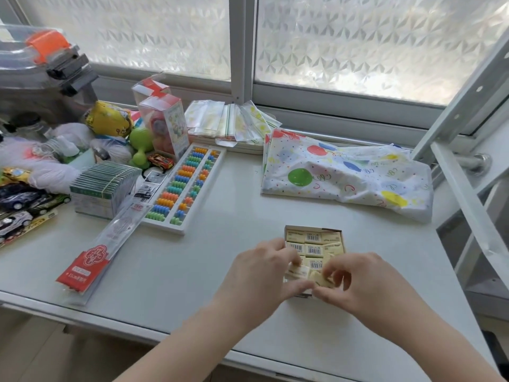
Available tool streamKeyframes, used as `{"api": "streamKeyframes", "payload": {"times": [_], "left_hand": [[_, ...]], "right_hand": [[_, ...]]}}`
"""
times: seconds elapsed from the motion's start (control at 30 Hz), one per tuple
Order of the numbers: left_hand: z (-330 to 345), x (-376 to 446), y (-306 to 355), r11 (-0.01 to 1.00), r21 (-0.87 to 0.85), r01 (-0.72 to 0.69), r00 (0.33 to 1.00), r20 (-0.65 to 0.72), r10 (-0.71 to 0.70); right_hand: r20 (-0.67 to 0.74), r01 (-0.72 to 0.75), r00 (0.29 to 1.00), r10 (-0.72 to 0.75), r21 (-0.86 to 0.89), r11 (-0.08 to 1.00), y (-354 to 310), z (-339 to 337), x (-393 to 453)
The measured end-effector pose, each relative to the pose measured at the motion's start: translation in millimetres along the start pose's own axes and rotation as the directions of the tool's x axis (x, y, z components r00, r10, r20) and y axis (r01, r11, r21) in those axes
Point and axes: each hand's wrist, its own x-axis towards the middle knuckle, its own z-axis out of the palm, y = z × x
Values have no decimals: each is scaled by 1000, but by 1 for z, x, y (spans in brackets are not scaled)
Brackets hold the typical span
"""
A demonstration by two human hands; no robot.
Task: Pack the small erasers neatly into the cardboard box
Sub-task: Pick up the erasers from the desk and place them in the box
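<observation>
A small open cardboard box (pixel 312 228) lies on the white table, right of centre. Inside it, pale yellow wrapped erasers (pixel 314 245) with barcode labels lie in neat rows at the far end. Both hands are over the near end of the box. My left hand (pixel 261 274) rests on the box's left side, with fingers touching an eraser (pixel 298 271). My right hand (pixel 360 282) pinches a tilted eraser (pixel 319 279) between thumb and fingers. The near part of the box is hidden by my hands.
A colourful abacus (pixel 184 186) and a long red-and-clear packet (pixel 110 235) lie to the left, beyond them a stack of green-edged cards (pixel 104 183) and toys. A balloon-print plastic bag (pixel 347 172) lies behind the box. A white metal frame (pixel 468 172) stands at the right.
</observation>
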Motion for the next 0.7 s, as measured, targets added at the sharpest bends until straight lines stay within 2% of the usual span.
{"api": "streamKeyframes", "payload": {"times": [0.07, 0.17, 0.23, 0.4, 0.6, 0.7], "left_hand": [[12, 3, 0, 999, 43, 2, 1000, 11, -3], [23, 5, -2, 998, 41, -40, 998, -42, 41], [21, 4, -3, 998, 48, -47, 999, -15, 47], [14, -1, -10, 998, 20, -52, 998, 31, 51], [-5, -6, -28, 997, 10, 79, 996, -37, -79], [-13, -9, -42, 977, 75, 202, 978, 35, -205]], "right_hand": [[31, -25, 999, 25, 21, 999, 7, 5, 0], [29, -59, 998, 56, 95, 994, 14, 8, 0], [40, -64, 997, 60, 120, 991, 15, 7, -1], [28, -31, 999, 29, 59, 998, 16, 13, -2], [10, -43, 999, 43, 14, 999, 11, 8, -8], [-53, -35, 998, 31, -89, 995, 8, -2, -11]]}}
